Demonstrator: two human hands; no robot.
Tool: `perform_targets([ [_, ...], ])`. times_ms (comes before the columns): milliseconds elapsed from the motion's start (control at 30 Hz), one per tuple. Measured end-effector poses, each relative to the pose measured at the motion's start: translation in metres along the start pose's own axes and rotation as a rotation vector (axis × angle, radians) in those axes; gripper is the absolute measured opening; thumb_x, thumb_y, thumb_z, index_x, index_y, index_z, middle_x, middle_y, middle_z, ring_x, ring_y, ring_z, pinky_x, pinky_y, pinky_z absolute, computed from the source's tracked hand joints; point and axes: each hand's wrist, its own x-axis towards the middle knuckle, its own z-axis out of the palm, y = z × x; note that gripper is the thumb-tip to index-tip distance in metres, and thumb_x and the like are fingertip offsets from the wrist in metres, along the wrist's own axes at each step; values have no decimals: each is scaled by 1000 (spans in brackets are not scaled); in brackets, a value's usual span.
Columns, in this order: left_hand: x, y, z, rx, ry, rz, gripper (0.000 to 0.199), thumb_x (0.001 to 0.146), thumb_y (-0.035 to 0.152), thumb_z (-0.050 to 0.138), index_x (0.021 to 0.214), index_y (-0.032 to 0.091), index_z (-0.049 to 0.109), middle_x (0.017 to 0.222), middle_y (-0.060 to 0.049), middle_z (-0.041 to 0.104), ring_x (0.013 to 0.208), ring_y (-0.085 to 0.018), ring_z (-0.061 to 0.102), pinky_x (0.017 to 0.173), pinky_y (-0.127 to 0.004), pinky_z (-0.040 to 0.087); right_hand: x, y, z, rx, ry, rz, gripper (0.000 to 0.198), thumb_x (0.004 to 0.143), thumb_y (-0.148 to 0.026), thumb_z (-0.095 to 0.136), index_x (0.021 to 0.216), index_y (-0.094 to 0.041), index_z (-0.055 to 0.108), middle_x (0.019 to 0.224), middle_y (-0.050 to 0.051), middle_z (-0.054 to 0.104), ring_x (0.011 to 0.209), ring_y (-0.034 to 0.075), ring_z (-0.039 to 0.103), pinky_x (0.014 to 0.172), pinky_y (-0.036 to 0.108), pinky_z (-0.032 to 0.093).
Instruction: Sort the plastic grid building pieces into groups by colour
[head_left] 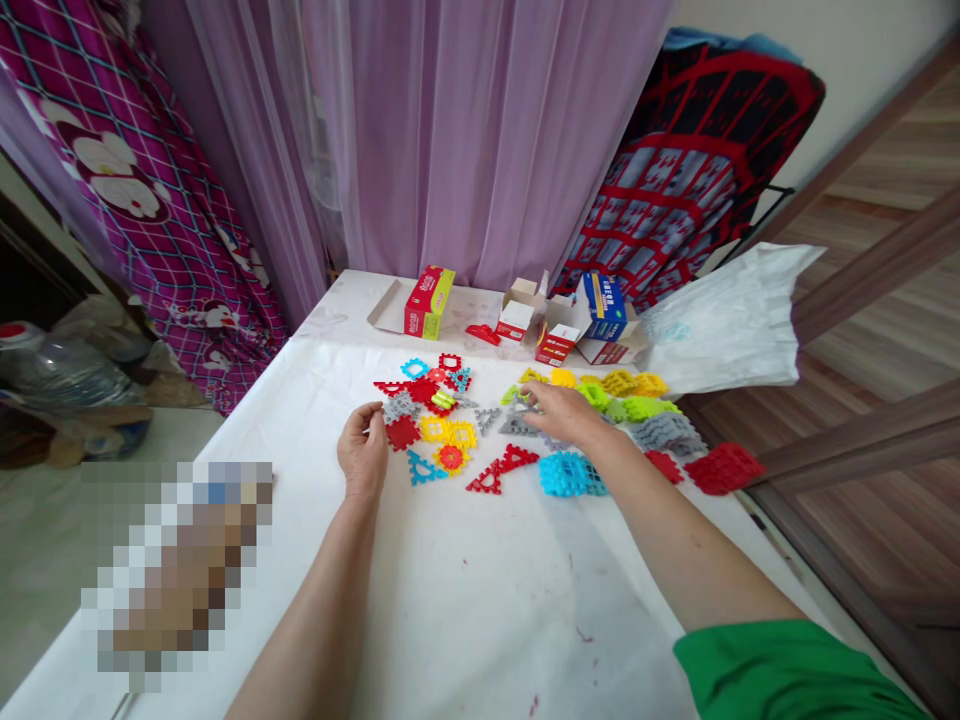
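My left hand point(363, 448) is at the left side of a loose spread of plastic interlocking pieces, its fingers curled together. Whatever it may hold is hidden. Close to its fingertips lie grey gear-edged pieces point(402, 405) and a dark red square piece point(403, 432). My right hand point(561, 408) reaches over grey triangle pieces point(519, 425), with fingers bent down and slightly apart. Between the hands are yellow square pieces point(448, 431), red triangle pieces point(502, 468) and a blue triangle piece point(426, 468). A blue stack of pieces point(566, 474) sits below my right wrist.
Sorted stacks of yellow pieces point(619, 382), grey pieces point(670, 434) and red pieces point(724, 468) lie at right. Along the back stand a red-green box point(429, 303), small open cartons point(517, 312) and a blue box point(604, 305). A white bag point(731, 320) leans at the right edge.
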Motion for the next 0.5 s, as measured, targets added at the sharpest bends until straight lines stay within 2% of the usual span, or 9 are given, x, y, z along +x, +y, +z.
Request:
perform_targets([
  [67,0,0,0,7,-4,-8,24,77,35,54,89,22,70,84,-1,73,70,-15,64,66,-26,49,-2,13,-1,-4,-70,49,36,80,-26,64,116,-24,61,107,3,71,95,20,64,76,26,44],
  [167,1,-1,0,14,-7,-5,24,77,35,54,89,23,70,84,-1,73,70,-15,64,66,-26,49,-5,16,5,9,-148,75,38,79,-23,65,116,-23,62,106,4,72,94,20,65,77,26,45],
  [500,1,-1,0,-5,-6,-12,22,77,33,54,90,23,69,87,-1,74,74,-15,65,70,-26,49,2,-3,12,-18,-159,83,40,80,-25,64,119,-23,63,109,7,71,102,25,64,85,31,48],
])
